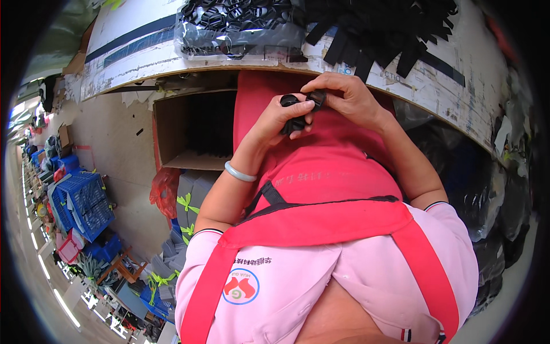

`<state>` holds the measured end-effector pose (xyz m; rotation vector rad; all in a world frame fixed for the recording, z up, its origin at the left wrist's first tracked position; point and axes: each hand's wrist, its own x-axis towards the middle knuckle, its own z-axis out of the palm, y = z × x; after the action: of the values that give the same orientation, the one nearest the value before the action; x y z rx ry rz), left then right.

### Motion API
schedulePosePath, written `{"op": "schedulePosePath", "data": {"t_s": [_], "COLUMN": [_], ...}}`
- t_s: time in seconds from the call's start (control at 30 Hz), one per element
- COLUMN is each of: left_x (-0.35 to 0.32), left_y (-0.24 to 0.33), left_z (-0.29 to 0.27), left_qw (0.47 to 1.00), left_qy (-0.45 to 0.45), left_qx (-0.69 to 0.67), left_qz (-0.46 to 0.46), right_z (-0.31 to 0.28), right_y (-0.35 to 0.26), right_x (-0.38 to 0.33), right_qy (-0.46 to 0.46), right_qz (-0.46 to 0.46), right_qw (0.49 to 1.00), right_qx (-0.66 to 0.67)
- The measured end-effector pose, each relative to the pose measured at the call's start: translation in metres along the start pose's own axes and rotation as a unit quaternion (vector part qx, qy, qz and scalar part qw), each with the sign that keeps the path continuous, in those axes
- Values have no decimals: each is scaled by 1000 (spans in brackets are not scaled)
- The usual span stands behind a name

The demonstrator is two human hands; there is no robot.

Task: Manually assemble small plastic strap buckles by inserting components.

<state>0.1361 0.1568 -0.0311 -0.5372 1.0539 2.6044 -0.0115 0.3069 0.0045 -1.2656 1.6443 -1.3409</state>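
Fingers and thumb of my left hand (275, 119) are clamped on a small clump of black pieces (294, 124), held out over the red apron (321, 157) on my lap, just short of the worktable's near edge. That clump is somewhat longer than it is wide, its long axis running roughly near to far, one end toward the table and the other toward me. My right hand (356, 106) has thumb and fingertips together on a black buckle (317, 98), just to the right of the clump's far end and close by my left thumb tip. The buckle looks stubby and sits tilted; I cannot tell which end is its front, and my fingers hide part of it. My two hands almost meet.

On the worktable (114, 74), beyond my hands and to the left, a clear plastic bag (206, 49) holds many black buckles (240, 14). Far right lies a heap of black straps (389, 34), several ends pointing near. Left of my lap, under the table edge, a cardboard box (197, 160) faces me with dark contents; a red plastic bag (165, 192) hangs nearer.
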Motion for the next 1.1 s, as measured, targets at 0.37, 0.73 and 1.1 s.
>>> {"op": "schedulePosePath", "data": {"t_s": [0.37, 0.73, 1.1], "left_x": [1, -1, 0], "left_y": [-22, -27, -21], "left_z": [-11, -8, -8], "left_qw": [972, 995, 987], "left_qy": [-23, -12, -16], "left_qx": [-231, -88, -155], "left_qz": [-46, -51, -27], "right_z": [0, 7, -66], "right_y": [9, 12, 33], "right_x": [-6, -16, -54], "right_qy": [-3, -19, 107], "right_qz": [-52, -35, 21], "right_qw": [998, 990, 901], "right_qx": [-40, -133, -419]}}
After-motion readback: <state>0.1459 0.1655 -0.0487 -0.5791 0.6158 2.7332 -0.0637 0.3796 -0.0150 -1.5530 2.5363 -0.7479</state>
